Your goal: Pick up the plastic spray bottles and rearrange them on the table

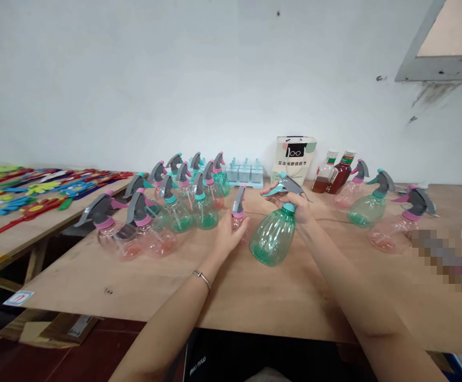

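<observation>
My left hand [229, 233] is closed around a pink spray bottle [238, 208] with a grey nozzle head, which stands on the table; the fingers hide much of its body. In my right hand [300, 207] is a green spray bottle [273, 239], gripped at the neck and trigger head. It is tilted and appears lifted off the table. To the left of my hands stand several pink and green spray bottles [181, 215] with grey heads. On the right are a pink bottle [348, 193], a green bottle [368, 208] and another pink bottle [392, 231].
Against the wall stand a light blue popsicle mould [244, 174], a paper bag [293, 162] and two glass bottles [339, 174] of reddish liquid. A second table [55, 223] at the left carries colourful hand-shaped items [42, 188]. The wooden table's front edge [262, 331] is near me.
</observation>
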Demonstrator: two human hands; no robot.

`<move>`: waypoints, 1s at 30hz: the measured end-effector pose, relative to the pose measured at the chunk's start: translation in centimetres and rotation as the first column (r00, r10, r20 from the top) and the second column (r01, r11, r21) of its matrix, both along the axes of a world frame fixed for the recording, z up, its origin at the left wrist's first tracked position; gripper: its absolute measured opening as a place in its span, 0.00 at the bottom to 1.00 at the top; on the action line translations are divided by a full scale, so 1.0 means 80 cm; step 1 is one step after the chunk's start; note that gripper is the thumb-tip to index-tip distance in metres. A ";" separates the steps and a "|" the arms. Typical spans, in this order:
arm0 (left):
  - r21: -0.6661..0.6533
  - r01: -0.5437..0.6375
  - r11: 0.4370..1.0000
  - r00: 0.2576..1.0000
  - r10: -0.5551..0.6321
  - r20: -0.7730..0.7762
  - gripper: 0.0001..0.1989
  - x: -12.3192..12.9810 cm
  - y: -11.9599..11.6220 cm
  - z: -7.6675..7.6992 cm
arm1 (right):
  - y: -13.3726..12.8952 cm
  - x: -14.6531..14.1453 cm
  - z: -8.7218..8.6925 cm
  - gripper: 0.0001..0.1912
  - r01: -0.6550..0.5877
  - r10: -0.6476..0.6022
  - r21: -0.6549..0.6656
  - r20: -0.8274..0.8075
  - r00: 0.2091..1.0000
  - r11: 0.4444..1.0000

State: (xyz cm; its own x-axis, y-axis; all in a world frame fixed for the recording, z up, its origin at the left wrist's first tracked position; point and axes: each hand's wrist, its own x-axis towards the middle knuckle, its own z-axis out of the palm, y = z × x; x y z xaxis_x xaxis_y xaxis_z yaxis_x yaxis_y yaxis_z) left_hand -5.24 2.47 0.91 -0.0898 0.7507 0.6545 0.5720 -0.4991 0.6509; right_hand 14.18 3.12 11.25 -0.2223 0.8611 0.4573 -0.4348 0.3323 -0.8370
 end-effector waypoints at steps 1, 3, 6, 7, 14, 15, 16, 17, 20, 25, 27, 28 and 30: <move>0.000 0.002 1.000 1.000 -0.002 -0.002 0.11 0.000 0.000 0.000 | 0.001 0.000 -0.001 0.10 0.022 -0.022 -0.002 -0.009 1.000 1.000; 0.000 0.008 1.000 1.000 -0.008 -0.002 0.11 -0.001 0.000 -0.001 | 0.002 0.001 -0.002 0.09 0.050 -0.050 -0.005 -0.006 0.999 0.999; -0.006 0.006 1.000 1.000 -0.006 -0.008 0.12 -0.001 -0.001 0.000 | 0.002 0.001 -0.001 0.11 0.010 -0.009 -0.012 0.041 0.999 1.000; -0.009 0.003 1.000 1.000 -0.003 -0.012 0.12 -0.001 -0.001 0.000 | 0.002 0.001 0.000 0.13 -0.010 0.010 -0.013 0.050 0.999 1.000; -0.031 0.003 1.000 1.000 -0.003 -0.015 0.12 0.000 -0.002 0.002 | 0.003 0.004 -0.003 0.11 0.009 -0.010 0.023 0.058 0.998 1.000; -0.030 -0.002 1.000 1.000 0.002 -0.015 0.12 0.000 -0.001 0.001 | 0.002 0.005 -0.003 0.10 0.021 -0.024 0.037 0.066 0.998 0.999; -0.028 -0.006 1.000 1.000 0.006 -0.015 0.12 -0.001 -0.001 0.001 | 0.001 0.005 -0.003 0.09 0.035 -0.039 0.054 0.085 0.996 0.998; -0.027 -0.009 1.000 1.000 0.008 -0.015 0.12 -0.001 0.000 0.000 | -0.001 0.005 -0.003 0.08 0.049 -0.057 0.071 0.112 0.992 0.996; -0.026 0.000 1.000 1.000 -0.001 -0.015 0.13 -0.001 0.001 -0.001 | 0.001 0.007 -0.001 0.09 0.109 -0.132 0.120 0.204 0.970 0.987; -0.018 -0.002 1.000 1.000 0.002 -0.011 0.13 -0.001 0.002 -0.003 | 0.034 0.036 -0.012 0.11 0.403 -0.497 0.313 0.339 0.799 0.860; -0.019 -0.007 1.000 1.000 0.007 -0.015 0.13 -0.001 0.002 -0.003 | 0.054 0.058 -0.023 0.12 0.535 -0.656 0.386 0.353 0.667 0.752; -0.024 -0.012 1.000 1.000 0.012 -0.019 0.13 -0.001 0.002 -0.003 | 0.064 0.070 -0.029 0.13 0.586 -0.712 0.406 0.354 0.607 0.701; -0.034 -0.019 0.999 1.000 0.018 -0.021 0.14 -0.001 0.001 -0.003 | 0.080 0.091 -0.041 0.17 0.670 -0.792 0.423 0.341 0.506 0.610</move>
State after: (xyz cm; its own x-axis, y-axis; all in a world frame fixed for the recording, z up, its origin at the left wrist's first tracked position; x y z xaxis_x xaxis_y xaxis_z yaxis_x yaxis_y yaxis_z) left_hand -5.33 2.57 0.66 -0.0901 0.7708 0.6307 0.5945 -0.4664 0.6550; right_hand 21.50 9.50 7.95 0.2157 0.7082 0.6723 0.4572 0.5351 -0.7104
